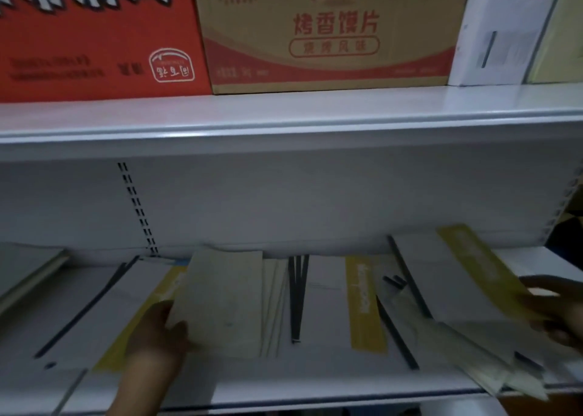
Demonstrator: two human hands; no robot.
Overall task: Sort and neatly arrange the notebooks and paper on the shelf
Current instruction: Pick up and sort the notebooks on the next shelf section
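On the lower shelf [315, 387] lie several white notebooks with yellow bands and black spines. My left hand [154, 330] grips the lower left edge of a pale beige notebook [220, 302] lying flat at centre left. A white notebook with a yellow band [356, 302] rests at the centre. My right hand [558, 311], at the right edge, holds a tilted stack of white and yellow notebooks [457, 286] that overhangs the shelf's front edge. Another white and yellow notebook [104, 318] lies left of my left hand.
The upper shelf [284, 116] carries a red carton [94, 37], a brown carton [328, 34] and a white box [495, 37]. A grey book [28, 267] lies at the far left of the lower shelf. The white back panel [284, 201] closes the rear.
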